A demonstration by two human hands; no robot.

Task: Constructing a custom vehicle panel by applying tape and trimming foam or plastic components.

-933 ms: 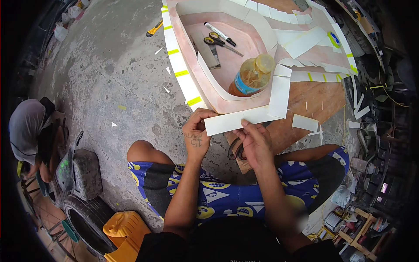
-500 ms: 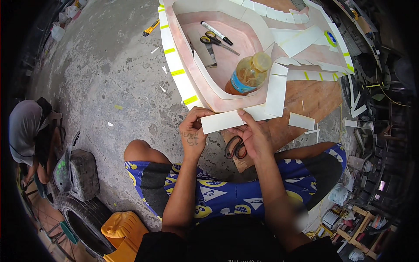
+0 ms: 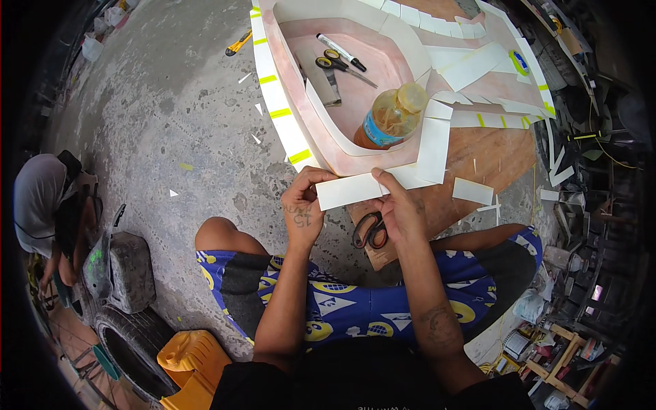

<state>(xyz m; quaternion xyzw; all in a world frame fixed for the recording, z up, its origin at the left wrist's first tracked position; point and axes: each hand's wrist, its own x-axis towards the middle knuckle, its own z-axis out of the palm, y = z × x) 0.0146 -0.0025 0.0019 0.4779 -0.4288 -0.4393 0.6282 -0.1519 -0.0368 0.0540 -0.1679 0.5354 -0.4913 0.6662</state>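
A white paper strip (image 3: 348, 191) stretches between my two hands at the near edge of a pinkish moulded shell (image 3: 348, 162). My left hand (image 3: 301, 201) pinches its left end. Toward its right end, my right hand (image 3: 400, 208) has the thumb on top and the fingers beneath. Right under those fingers are the dark loop handles of a pair of scissors (image 3: 370, 231); their blades are hidden, and whether the hand touches them I cannot tell. White strips (image 3: 434, 147) line the shell's rim, and yellow tape pieces (image 3: 299, 156) cross its left border.
Inside the shell are a bottle of amber liquid (image 3: 389, 119), scissors (image 3: 335, 60) and a marker (image 3: 342, 52). A box cutter (image 3: 238, 42) lies on the concrete floor. Paper offcuts (image 3: 473, 190) rest on a brown board (image 3: 492, 154). Another person (image 3: 48, 205) crouches left, near tyres (image 3: 133, 348).
Almost nothing differs. My right hand has shifted slightly, its fingers drawn a little further in under the paper strip; both hands keep their hold.
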